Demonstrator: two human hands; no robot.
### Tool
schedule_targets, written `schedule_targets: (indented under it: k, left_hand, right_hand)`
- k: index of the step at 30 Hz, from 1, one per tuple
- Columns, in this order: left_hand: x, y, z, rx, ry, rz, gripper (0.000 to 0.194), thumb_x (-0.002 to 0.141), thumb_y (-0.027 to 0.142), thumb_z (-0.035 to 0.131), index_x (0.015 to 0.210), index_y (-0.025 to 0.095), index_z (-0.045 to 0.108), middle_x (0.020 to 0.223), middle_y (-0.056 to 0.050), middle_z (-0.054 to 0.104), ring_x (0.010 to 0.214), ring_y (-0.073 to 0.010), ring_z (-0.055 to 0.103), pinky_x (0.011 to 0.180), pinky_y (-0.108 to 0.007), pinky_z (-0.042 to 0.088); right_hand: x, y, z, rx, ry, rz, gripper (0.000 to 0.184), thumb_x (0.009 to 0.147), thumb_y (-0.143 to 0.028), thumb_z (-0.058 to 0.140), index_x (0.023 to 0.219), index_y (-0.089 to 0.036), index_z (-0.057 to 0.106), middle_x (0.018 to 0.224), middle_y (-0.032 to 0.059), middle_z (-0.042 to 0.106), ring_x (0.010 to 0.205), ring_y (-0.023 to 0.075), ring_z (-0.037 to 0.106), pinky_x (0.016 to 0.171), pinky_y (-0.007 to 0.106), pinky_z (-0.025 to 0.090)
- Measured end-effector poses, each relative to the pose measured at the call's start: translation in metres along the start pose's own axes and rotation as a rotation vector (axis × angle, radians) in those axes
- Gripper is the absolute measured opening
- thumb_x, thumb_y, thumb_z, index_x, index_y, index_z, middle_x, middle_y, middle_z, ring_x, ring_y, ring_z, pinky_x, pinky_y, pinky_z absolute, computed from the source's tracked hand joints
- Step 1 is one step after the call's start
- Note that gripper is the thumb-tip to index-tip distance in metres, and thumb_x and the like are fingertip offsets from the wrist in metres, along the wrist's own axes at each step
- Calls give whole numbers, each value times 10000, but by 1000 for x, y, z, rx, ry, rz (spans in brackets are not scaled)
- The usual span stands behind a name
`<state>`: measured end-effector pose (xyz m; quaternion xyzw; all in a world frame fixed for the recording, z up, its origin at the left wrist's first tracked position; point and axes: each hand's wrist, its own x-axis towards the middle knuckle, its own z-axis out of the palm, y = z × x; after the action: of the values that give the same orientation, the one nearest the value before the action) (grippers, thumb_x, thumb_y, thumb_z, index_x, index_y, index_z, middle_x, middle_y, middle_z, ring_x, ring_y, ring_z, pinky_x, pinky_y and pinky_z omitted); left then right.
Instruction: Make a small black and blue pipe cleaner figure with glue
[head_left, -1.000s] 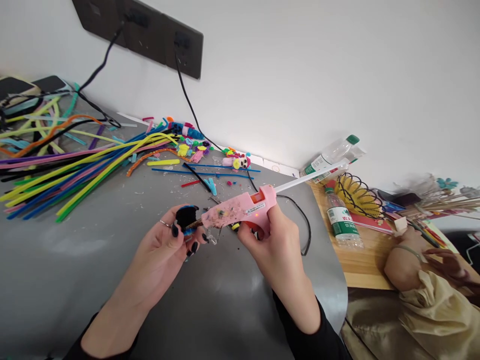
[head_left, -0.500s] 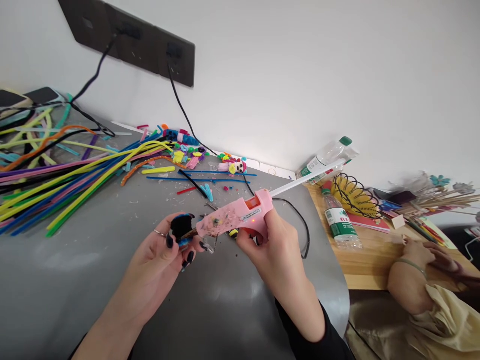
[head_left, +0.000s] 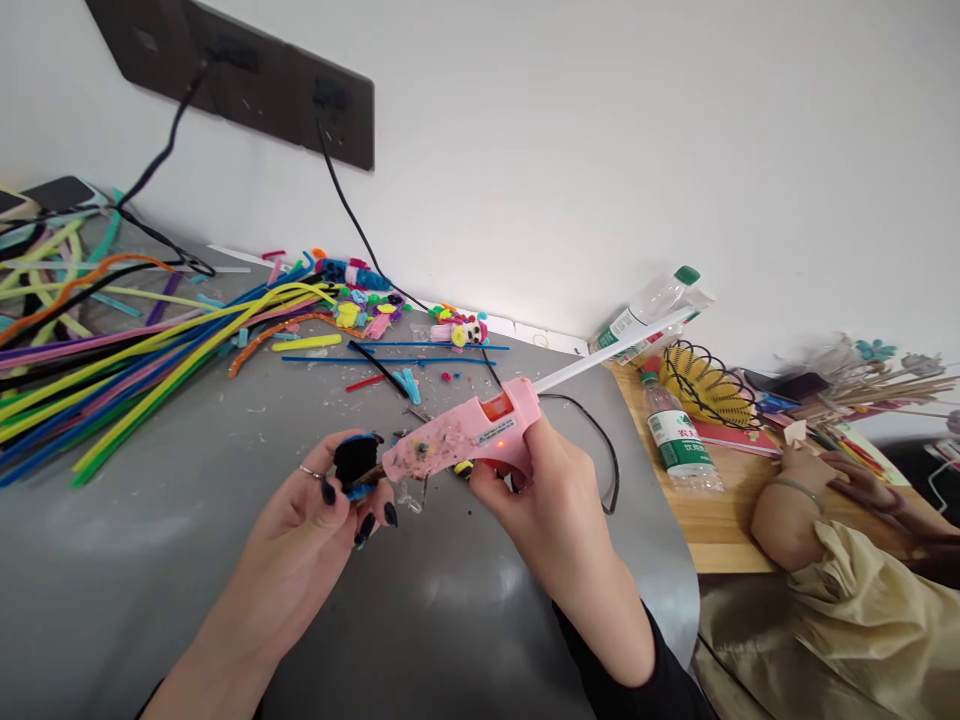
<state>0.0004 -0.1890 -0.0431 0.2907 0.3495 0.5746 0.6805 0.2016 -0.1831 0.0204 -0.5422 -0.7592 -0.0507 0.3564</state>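
Observation:
My right hand (head_left: 555,490) is closed around the handle of a pink hot glue gun (head_left: 457,435), whose orange light is lit. A long white glue stick (head_left: 600,358) pokes out of its back end. My left hand (head_left: 307,520) pinches a small black and blue fuzzy piece (head_left: 355,460), which looks made of pipe cleaner. The gun's nozzle points into that piece; whether it touches cannot be told. Clear strands of glue (head_left: 409,498) hang below the gun's front. Something small, yellow and black lies partly hidden behind the gun.
Pipe cleaners (head_left: 150,380) pile up at left. Small colourful figures (head_left: 457,330) line the wall. A power cord (head_left: 349,210) runs from the wall socket (head_left: 247,80). At right are water bottles (head_left: 679,440), a yellow basket (head_left: 705,385) and another person's hands (head_left: 806,470).
The view has shifted slightly. The nozzle now sits a little further over the black and blue piece. The other person's arm has moved left.

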Motion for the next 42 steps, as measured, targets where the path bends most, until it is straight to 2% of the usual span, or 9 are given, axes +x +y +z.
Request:
schedule_targets:
  k: [8,15,21,32,42]
  left_hand:
    - [0,1,3,14,22,11,451,687,607,976,974,279,863,733,-13,673,601,-127,517,555,-231,400]
    - [-2,-1,0,23,28,5,419,699,577,982,969,281,858,763,-3,659,603,-114,492,571,-235,402]
    - [-2,-2,0,36,41,1,445,692,571,987,979,258,855,789,-15,664,624,-130,510,561,-244,414]
    - [0,-2,1,27,-9,-2,388,735,569,963,965,276,855,754,-17,684,646,-134,558,569,-218,440]
    - [0,0,2,33,20,-1,435,688,578,987,994,293,868,770,-17,706,666,-141,603,575,-209,477]
  right_hand:
    - [-3,4,-2,-34,-22,-8,208,843,-171,507,1015,-196,621,589,-83,458,465,133,409,463,220,346]
    - [-2,3,-3,-12,-33,8,248,827,-165,513,1042,-199,631,581,-94,432,460,129,371,461,220,324]
    - [-3,4,-4,-53,-40,0,279,814,-146,551,1072,-215,628,582,-101,420,454,132,350,460,227,305]
    - [-4,5,-6,-64,-46,12,257,837,-166,532,1066,-210,640,581,-98,397,459,134,343,463,227,294]
    - [-3,5,-8,-78,-38,-5,251,847,-162,525,1066,-203,641,599,-87,424,478,138,371,472,224,304]
